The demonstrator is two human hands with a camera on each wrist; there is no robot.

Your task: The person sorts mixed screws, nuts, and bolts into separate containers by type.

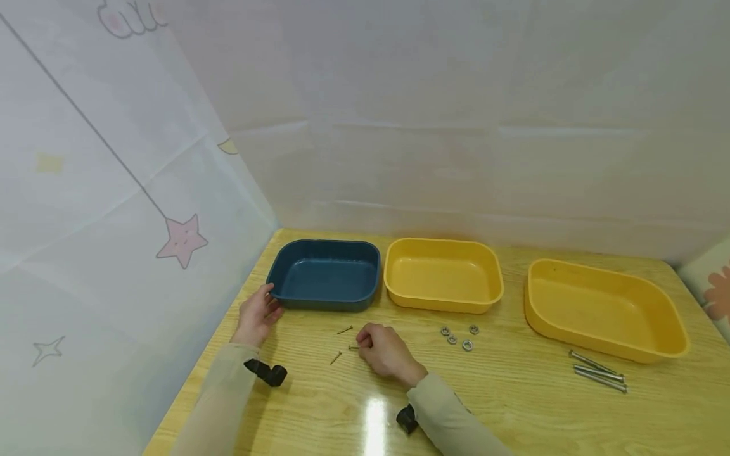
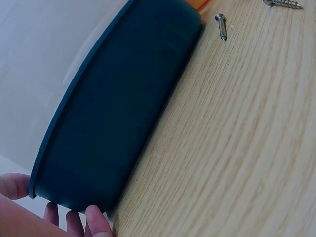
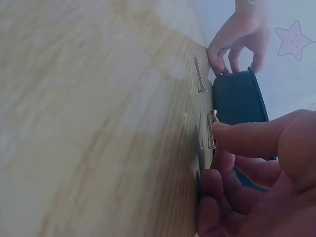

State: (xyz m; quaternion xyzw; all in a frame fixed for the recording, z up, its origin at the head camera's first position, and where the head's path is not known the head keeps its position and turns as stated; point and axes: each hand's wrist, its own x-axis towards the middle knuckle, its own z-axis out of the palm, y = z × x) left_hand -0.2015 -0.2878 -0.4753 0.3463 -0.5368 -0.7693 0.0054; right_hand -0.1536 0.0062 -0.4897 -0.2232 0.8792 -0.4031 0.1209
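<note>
1. Right hand (image 1: 386, 353): fingers curled, thumb and index nearly meeting at the near screw (image 1: 352, 347), just left of that hand. Can't tell if it's pinched or only touched.
2. Left hand (image 1: 258, 316): fingers loosely bent, tips against the outside of the blue tray (image 1: 319, 304), which sits just right of that hand. Seems a steadying touch, not a clamp.
3. Step reads as a pinch pickup. Best grip: thumb and index pads on the shank, just under the head.
4. Far screw (image 1: 345, 330) lies ahead-left of the right fingertips, side screw (image 1: 336, 358) to their left. Tuck spare fingers to avoid sweeping either.
5. Thin shank could roll; close both pads evenly, then lift straight off the table (image 1: 308, 411).
6. Left hand: light pressure only. A hard push would likely skid the tray.
7. Hex nuts (image 1: 452, 339) sit right of the right hand; stay clear of them.
</note>
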